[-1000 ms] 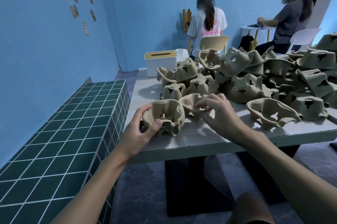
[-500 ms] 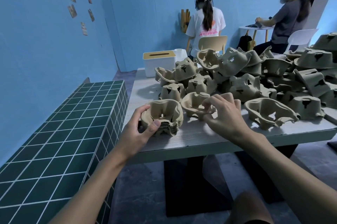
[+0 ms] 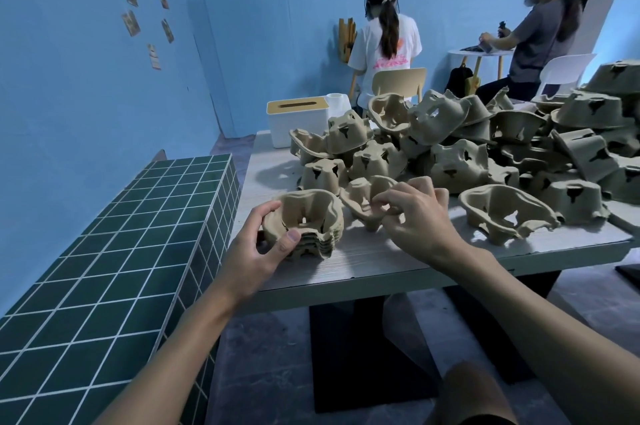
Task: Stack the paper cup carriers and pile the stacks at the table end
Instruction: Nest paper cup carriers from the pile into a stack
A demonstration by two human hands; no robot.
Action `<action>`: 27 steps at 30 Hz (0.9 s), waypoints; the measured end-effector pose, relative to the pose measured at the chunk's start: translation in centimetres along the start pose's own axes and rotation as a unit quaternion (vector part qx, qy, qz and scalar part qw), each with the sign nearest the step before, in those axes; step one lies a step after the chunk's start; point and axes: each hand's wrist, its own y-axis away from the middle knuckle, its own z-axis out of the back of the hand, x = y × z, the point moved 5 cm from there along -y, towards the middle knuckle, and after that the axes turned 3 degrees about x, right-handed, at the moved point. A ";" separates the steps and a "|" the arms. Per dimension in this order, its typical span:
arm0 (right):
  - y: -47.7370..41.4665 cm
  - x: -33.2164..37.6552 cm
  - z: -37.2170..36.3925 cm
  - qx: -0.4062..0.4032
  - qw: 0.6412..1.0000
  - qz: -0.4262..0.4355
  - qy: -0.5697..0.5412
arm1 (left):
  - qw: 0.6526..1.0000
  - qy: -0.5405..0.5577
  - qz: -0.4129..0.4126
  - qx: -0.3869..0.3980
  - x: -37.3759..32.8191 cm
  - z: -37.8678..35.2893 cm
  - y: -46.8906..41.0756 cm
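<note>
Left hand [image 3: 254, 253] is gripping one short stack [image 3: 308, 224] — right hand [image 3: 415, 220], just beside, is pinching a loose carrier [image 3: 360, 194]; the heap [image 3: 457, 165] beyond is waiting.

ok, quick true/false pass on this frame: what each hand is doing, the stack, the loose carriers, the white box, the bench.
1. The left hand grips a stack of carriers that sits on the table. True.
2. The right hand lies flat and empty. False: its fingers pinch a single carrier beside the stack.
3. Every carrier is already stacked. False: a loose pile covers the table's right side.
4. A white box with a slotted tan lid stands at the table's far end. True.
5. The green tiled bench is right of the table. False: it is on the left.
</note>
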 end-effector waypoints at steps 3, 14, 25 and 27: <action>0.0 1.0 -0.5 0.019 0.999 0.031 0.000 | 1.000 0.007 -0.005 -0.009 -0.4 0.1 0.1; -0.3 1.2 -0.1 -0.007 0.999 0.016 0.039 | 1.000 0.000 -0.015 -0.017 -0.4 0.2 0.1; -0.1 0.9 0.2 0.011 0.999 0.007 0.038 | 1.000 0.002 -0.014 -0.012 -0.3 0.1 0.1; -0.3 1.1 -0.2 0.022 0.999 0.023 0.040 | 1.000 0.004 -0.014 -0.012 -0.2 0.1 0.1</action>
